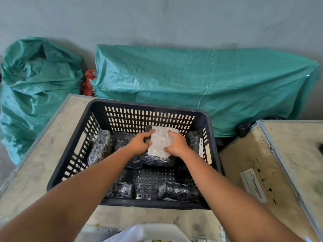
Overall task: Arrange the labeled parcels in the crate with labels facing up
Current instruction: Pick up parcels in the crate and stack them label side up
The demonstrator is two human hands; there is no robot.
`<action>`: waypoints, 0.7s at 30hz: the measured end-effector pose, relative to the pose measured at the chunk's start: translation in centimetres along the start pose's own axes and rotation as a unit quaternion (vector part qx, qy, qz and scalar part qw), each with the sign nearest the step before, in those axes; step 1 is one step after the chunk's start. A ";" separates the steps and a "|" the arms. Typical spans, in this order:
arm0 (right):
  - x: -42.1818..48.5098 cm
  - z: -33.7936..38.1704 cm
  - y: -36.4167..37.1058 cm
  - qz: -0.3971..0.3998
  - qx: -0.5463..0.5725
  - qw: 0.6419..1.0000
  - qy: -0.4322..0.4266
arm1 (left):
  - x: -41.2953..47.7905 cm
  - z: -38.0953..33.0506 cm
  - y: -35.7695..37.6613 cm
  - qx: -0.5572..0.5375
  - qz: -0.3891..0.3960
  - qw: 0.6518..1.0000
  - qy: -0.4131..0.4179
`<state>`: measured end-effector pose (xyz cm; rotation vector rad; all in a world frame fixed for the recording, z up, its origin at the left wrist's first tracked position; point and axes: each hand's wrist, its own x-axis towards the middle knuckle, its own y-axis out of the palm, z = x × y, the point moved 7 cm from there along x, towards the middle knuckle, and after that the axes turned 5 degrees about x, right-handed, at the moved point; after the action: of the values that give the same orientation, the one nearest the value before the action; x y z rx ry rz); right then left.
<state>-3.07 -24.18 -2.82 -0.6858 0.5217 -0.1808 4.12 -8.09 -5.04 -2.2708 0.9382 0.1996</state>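
A dark slotted plastic crate (120,106) stands on a pale table. Inside lie several black plastic-wrapped parcels. Both hands hold one parcel (160,144) at the crate's far middle, its white label facing up. My left hand (139,143) grips its left edge, thumb on the label. My right hand (176,144) grips its right edge. Other parcels lie at the far left (100,147), far right (195,140), near left (120,189) and near right (180,190). The far-right parcel shows a label on its side.
Green woven sacks (201,81) lean against the grey wall behind the table, another sack (33,84) at the left. A second pale board (272,165) with a white sticker lies to the right. White plastic (139,233) shows at the bottom edge.
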 end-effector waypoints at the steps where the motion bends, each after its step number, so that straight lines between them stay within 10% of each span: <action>1: 0.1 -0.9 0.5 -0.010 0.010 1.000 0.020 | 0.1 0.1 0.8 0.035 0.018 0.999 0.002; 21: -0.1 -3.2 4.3 0.039 -0.168 0.984 0.054 | 0.8 4.6 8.5 0.497 0.130 0.857 -0.042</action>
<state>-4.81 -22.67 -7.65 -0.9855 0.6913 -0.0561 -0.56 -10.05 -13.33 -1.1700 0.9826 -0.0737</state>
